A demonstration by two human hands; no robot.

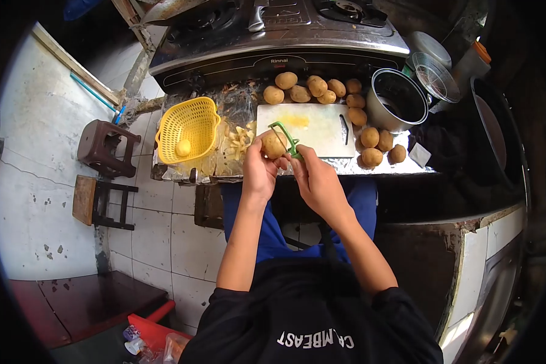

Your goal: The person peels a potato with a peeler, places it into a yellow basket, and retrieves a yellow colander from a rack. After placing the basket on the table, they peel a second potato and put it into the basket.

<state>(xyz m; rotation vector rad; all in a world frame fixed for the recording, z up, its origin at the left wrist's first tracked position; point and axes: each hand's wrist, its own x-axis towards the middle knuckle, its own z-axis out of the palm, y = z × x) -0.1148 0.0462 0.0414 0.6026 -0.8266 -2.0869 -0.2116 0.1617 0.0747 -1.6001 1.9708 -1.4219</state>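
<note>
My left hand (260, 162) is closed around a brown potato (274, 145), held over the near edge of a white cutting board (318, 121). A green peeler (287, 137) is gripped in my right hand (314, 176), its head against or very near the potato. Potato peelings (239, 141) lie in a small heap left of the board. Beyond them stands a yellow plastic basket (191, 124) with one peeled potato (182, 147) inside. Several unpeeled potatoes (300, 93) line the back and right sides of the board. A yellowish wet patch marks the board's surface.
A Rinnai gas stove (279, 54) spans the back. At the right are a metal pot (398, 100), a wire strainer (435, 77) and a dark round pan (490, 127). Two stools, one of them a brown plastic stool (106, 147), are on the tiled floor at left.
</note>
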